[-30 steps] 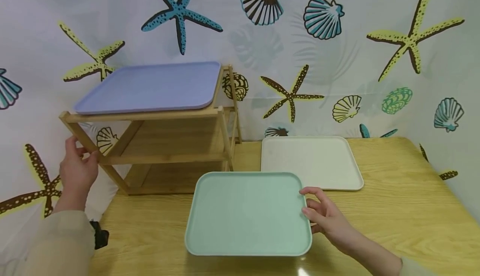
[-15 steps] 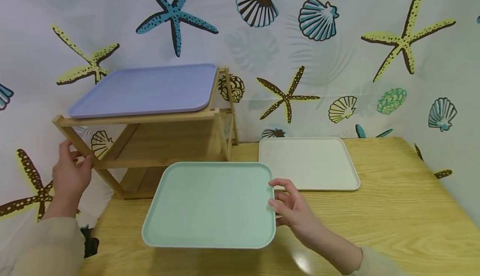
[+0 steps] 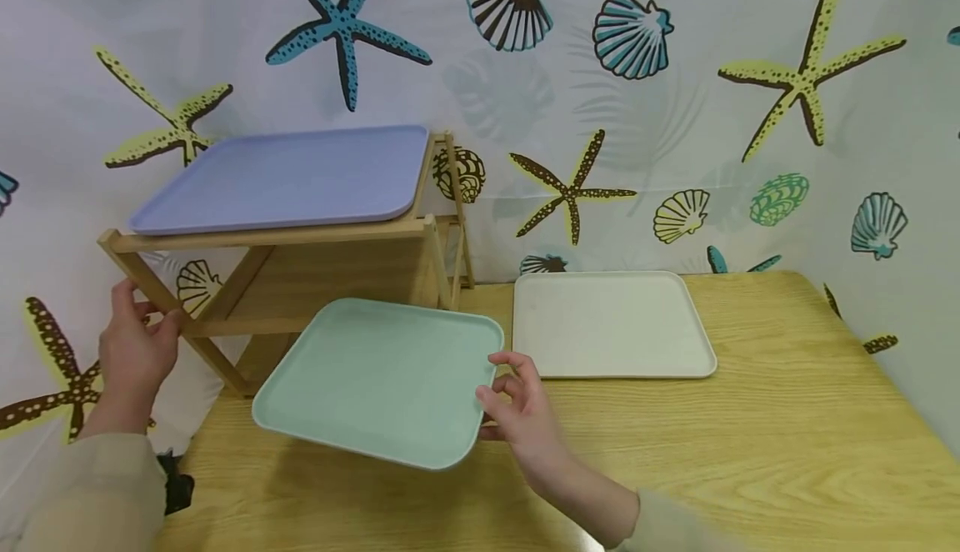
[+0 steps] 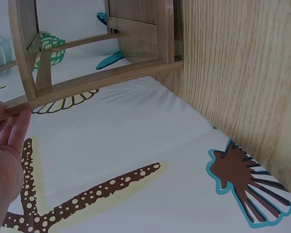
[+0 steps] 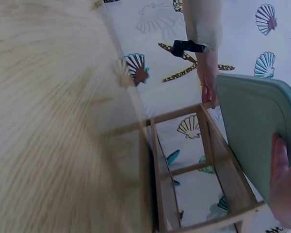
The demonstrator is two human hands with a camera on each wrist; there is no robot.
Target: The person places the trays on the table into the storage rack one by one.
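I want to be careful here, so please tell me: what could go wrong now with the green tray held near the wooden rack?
1. The right hand pinches the green tray at one edge only, and the tray is tilted above the table; it might slip or tip.
2. The tray's far edge is close to the wooden rack; it could knock a post.
3. A bump may shake the purple tray lying on top, though the left hand holds the rack's front post.

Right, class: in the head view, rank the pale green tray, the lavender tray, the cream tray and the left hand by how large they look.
1. Lavender tray and pale green tray: alike, unranked; the green one is nearer.
2. Cream tray, slightly smaller-looking.
3. Left hand, smallest.
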